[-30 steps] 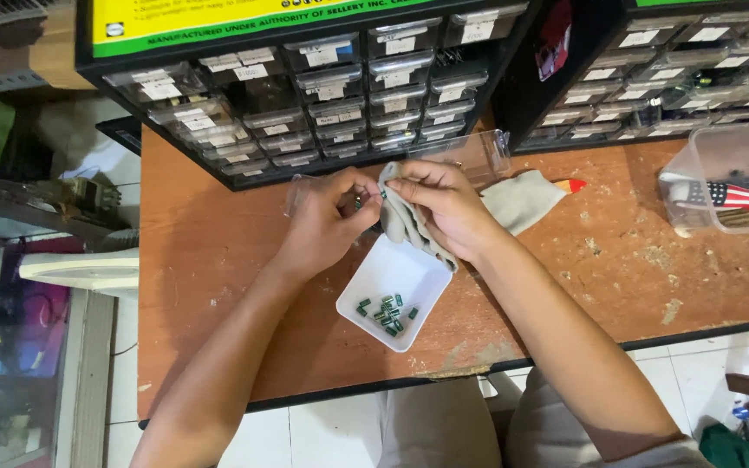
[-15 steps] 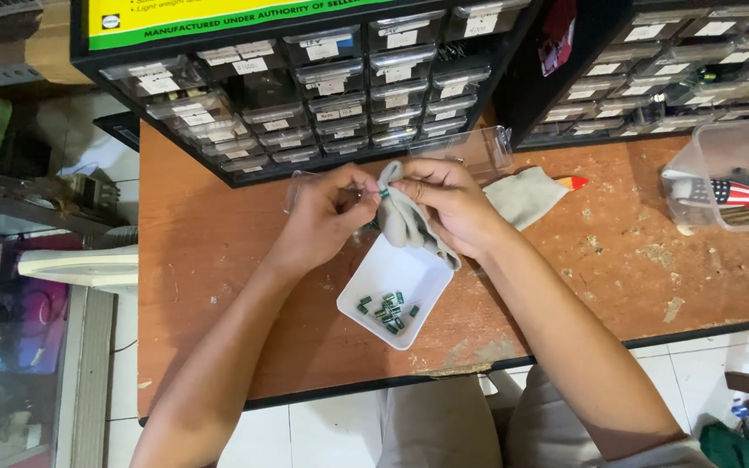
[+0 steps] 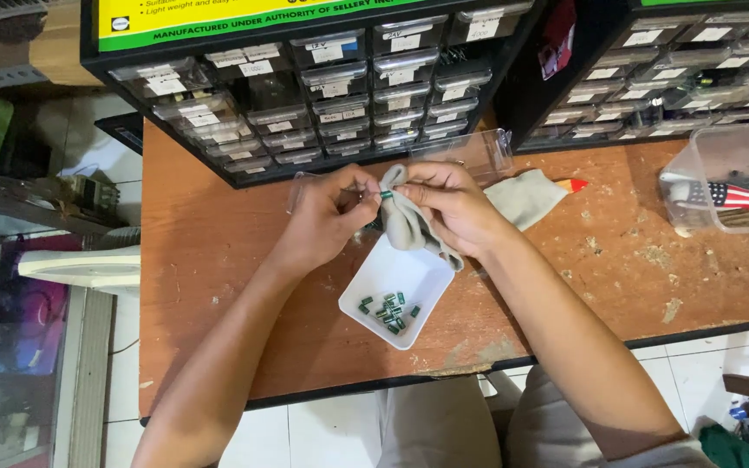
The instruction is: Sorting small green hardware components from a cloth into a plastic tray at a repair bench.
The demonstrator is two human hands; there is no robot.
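Nearest, a white tray (image 3: 392, 269) on the bench (image 3: 218, 286) holds a small heap of green cylindrical components (image 3: 388, 310) — seemingly the ones already handled, though I cannot tell how many remain. Above it, the left hand (image 3: 327, 221) pinches one small green component (image 3: 386, 195) by its end, while the right hand (image 3: 444, 204), fingers closed, presses a grey cloth (image 3: 405, 227) around it. Beyond stands a cabinet of small parts drawers (image 3: 348, 78).

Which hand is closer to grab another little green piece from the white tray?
Probably the left hand. It pinches only one small green part, while the right hand also holds the grey cloth. Both hover just above the white tray.
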